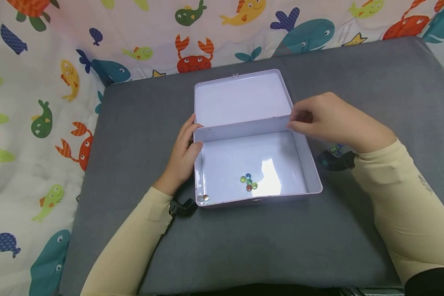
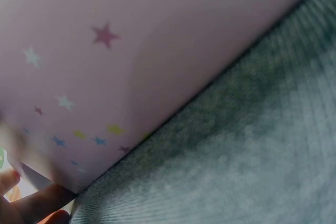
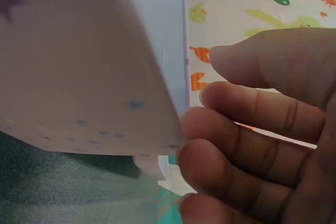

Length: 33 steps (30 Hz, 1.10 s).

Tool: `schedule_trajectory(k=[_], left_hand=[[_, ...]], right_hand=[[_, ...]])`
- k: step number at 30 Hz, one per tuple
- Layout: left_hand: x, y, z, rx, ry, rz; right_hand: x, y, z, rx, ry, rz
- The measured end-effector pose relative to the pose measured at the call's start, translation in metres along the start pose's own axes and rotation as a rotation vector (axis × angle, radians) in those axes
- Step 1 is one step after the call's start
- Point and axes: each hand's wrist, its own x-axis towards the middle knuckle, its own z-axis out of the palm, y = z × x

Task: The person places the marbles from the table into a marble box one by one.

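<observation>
A shallow metal box point(image 1: 229, 154) lies with its hinged lid point(image 1: 242, 98) folded back; its outside is pink with printed stars. Several glass marbles point(image 1: 249, 182) cluster on its floor, and two more marbles point(image 1: 206, 197) sit in the front left corner. My left hand point(image 1: 183, 158) holds the left wall near the hinge, thumb over the rim. At the back right corner, my right hand point(image 1: 329, 119) has its fingers loosely bent, fingertips point(image 3: 202, 163) by the pink wall. Nothing shows between its thumb and fingers. More marbles point(image 1: 336, 149) lie beside the right wrist, partly hidden.
Under the box spreads a dark grey cloth surface point(image 1: 266, 242). A curtain point(image 1: 133, 37) printed with sea animals borders the back and left. A dark band point(image 1: 183, 207) is on the left wrist and another dark device point(image 1: 336, 161) on the right.
</observation>
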Motion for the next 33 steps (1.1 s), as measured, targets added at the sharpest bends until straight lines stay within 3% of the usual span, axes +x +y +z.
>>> schedule_trajectory(k=[11,18,33], left_hand=[[-0.001,-0.001,0.000,0.019,0.009,0.001],[0.000,-0.002,0.000,0.023,0.007,-0.004],[0.001,0.000,0.000,0.018,0.001,-0.018]], right_hand=[[-0.010,0.014,-0.004,-0.008,0.012,-0.010],[-0.019,0.020,-0.004,-0.017,-0.020,0.044],[-0.039,0.056,0.002,-0.065,-0.069,0.068]])
